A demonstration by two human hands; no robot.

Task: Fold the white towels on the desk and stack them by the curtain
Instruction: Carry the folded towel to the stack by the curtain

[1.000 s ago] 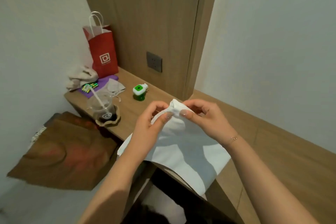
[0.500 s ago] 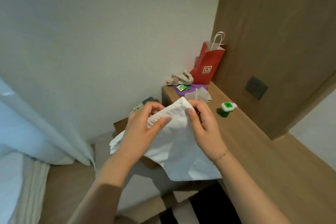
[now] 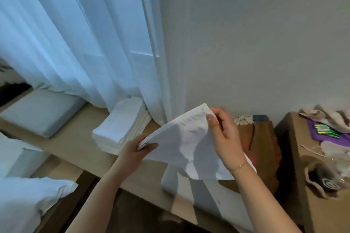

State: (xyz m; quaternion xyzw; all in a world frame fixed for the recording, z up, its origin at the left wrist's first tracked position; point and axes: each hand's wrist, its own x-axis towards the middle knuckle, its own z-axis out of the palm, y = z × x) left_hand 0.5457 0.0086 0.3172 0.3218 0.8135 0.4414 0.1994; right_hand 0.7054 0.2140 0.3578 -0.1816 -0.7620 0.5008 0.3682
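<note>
Head view: a stack of folded towels [image 3: 121, 128] already lies on the ledge [image 3: 72, 145] by the curtain [image 3: 85, 43], so several look done. The left hand [image 3: 136, 149] and right hand [image 3: 221, 134] each pinch a corner of a folded white towel [image 3: 181, 142], held near the stack and not yet placed. At the right, a cup [image 3: 329, 178] on the desk [image 3: 295, 138] holds dark liquid.

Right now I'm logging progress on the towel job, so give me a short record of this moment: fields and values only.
held item: folded white towel, in the air
left hand: pinches the towel's lower left corner
right hand: pinches its top corner
stack: folded white towels on the wooden ledge, against the curtain
towel in hand: not yet on the stack
</note>
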